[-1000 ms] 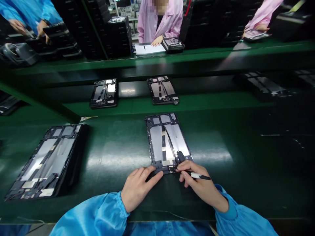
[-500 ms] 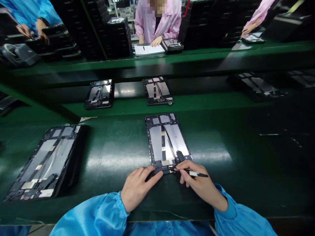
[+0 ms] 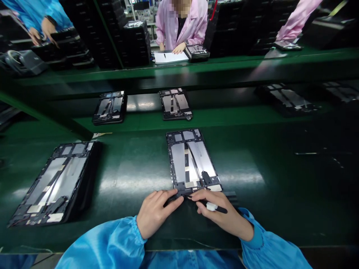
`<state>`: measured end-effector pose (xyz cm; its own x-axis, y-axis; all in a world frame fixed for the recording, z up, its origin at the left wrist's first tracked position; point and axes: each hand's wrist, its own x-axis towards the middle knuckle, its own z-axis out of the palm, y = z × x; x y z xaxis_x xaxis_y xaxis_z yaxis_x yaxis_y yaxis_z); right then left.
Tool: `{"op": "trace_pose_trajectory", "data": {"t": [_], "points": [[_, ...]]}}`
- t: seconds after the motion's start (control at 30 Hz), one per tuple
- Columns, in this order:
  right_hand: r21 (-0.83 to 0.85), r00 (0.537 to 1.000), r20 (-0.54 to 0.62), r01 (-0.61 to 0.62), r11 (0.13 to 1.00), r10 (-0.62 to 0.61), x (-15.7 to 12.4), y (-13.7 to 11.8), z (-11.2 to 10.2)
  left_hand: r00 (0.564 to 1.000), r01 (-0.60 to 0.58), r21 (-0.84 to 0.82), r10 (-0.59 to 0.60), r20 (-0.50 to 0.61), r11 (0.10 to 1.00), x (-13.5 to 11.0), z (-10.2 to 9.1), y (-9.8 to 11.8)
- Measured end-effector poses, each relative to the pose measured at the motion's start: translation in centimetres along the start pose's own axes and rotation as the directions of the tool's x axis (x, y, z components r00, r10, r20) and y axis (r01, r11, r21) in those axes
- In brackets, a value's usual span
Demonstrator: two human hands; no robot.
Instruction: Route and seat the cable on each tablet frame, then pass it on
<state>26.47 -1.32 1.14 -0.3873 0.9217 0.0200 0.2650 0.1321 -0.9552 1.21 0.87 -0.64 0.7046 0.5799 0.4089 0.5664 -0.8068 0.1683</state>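
Observation:
An opened tablet (image 3: 179,160) lies in front of me, its silver inner plates and dark ribbon cables showing. My left hand (image 3: 158,211) holds the tablet's lower left corner between thumb and forefinger, the other fingers beside it. Pinched like a pen in my right hand (image 3: 221,215) is a slim black tool with a white band (image 3: 211,206); its kind is unclear. The tool's dark tip is at the tablet's bottom edge, close to my left thumb; whether it touches cannot be seen. A small black part (image 3: 207,178) sits on the tablet's lower right.
To the left lies another opened tablet (image 3: 60,175) on top of something dark. Further tablets (image 3: 174,104) rest on the green strip beyond. A green post (image 3: 47,114) slants in at left. Across the bench, a person in pink (image 3: 182,28) stands behind a paper (image 3: 170,57), between black stacks.
My right hand has shifted left and slightly down, bringing the tool's tip near my left thumb. The tablets on the far strip have slid slightly left. My left hand stays in place.

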Motion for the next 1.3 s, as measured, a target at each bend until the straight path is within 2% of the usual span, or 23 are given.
{"op": "trace_pose_trajectory", "data": {"t": [0.1, 0.17, 0.3, 0.4, 0.47, 0.57, 0.67, 0.73, 0.83, 1.0, 1.17, 1.3], "points": [[0.045, 0.997, 0.008, -0.075, 0.996, 0.075, 0.0, -0.2, 0.2, 1.0, -0.01, -0.018, 0.01, -0.019, 1.0, 0.0, -0.1, 0.6], [0.131, 0.988, -0.029, -0.148, 0.98, 0.153, 0.2, -0.2, 0.4, 0.998, -0.065, -0.045, 0.064, -0.011, 0.997, 0.1, 0.1, 1.6], [0.339, 0.951, -0.14, -0.216, 0.916, 0.276, 0.5, -0.1, 0.2, 0.976, -0.161, -0.074, 0.17, 0.136, 0.984, -0.1, 0.4, 3.5], [0.393, 0.927, -0.186, -0.232, 0.89, 0.324, -0.1, 0.1, -0.3, 0.954, -0.171, -0.071, 0.183, 0.239, 0.983, -1.0, -0.4, 3.3], [0.362, 0.92, -0.198, -0.253, 0.897, 0.339, -0.7, 0.3, -0.5, 0.943, -0.186, -0.08, 0.201, 0.267, 0.979, -1.7, -1.3, 2.7], [0.228, 0.942, -0.175, -0.244, 0.943, 0.286, -1.4, 0.4, -0.1, 0.945, -0.181, -0.108, 0.204, 0.256, 0.977, -2.2, -2.0, 2.3], [0.104, 0.965, -0.164, -0.192, 0.976, 0.207, -1.2, 0.4, 0.5, 0.964, -0.146, -0.133, 0.171, 0.201, 0.98, -1.6, -1.3, 2.5], [0.084, 0.965, -0.179, -0.178, 0.98, 0.191, -0.7, 0.4, 0.7, 0.971, -0.134, -0.109, 0.153, 0.182, 0.985, -0.8, -0.3, 2.7], [0.086, 0.965, -0.181, -0.177, 0.98, 0.19, 0.0, 0.5, 0.4, 0.963, -0.155, -0.079, 0.168, 0.209, 0.985, -0.2, 0.5, 2.7], [0.02, 0.967, -0.099, -0.234, 0.972, 0.235, -0.2, 0.4, -0.3, 0.955, -0.164, -0.087, 0.18, 0.234, 0.983, -0.7, 0.1, 2.5], [-0.176, 0.98, -0.067, -0.197, 0.965, 0.188, 0.0, -0.2, -0.3, 0.959, -0.149, -0.111, 0.171, 0.226, 0.983, -0.8, 0.0, 2.6], [-0.227, 0.983, -0.051, -0.183, 0.957, 0.176, 0.2, -0.2, 0.0, 0.963, -0.129, -0.123, 0.154, 0.22, 0.984, -0.8, 0.2, 2.6]]}}
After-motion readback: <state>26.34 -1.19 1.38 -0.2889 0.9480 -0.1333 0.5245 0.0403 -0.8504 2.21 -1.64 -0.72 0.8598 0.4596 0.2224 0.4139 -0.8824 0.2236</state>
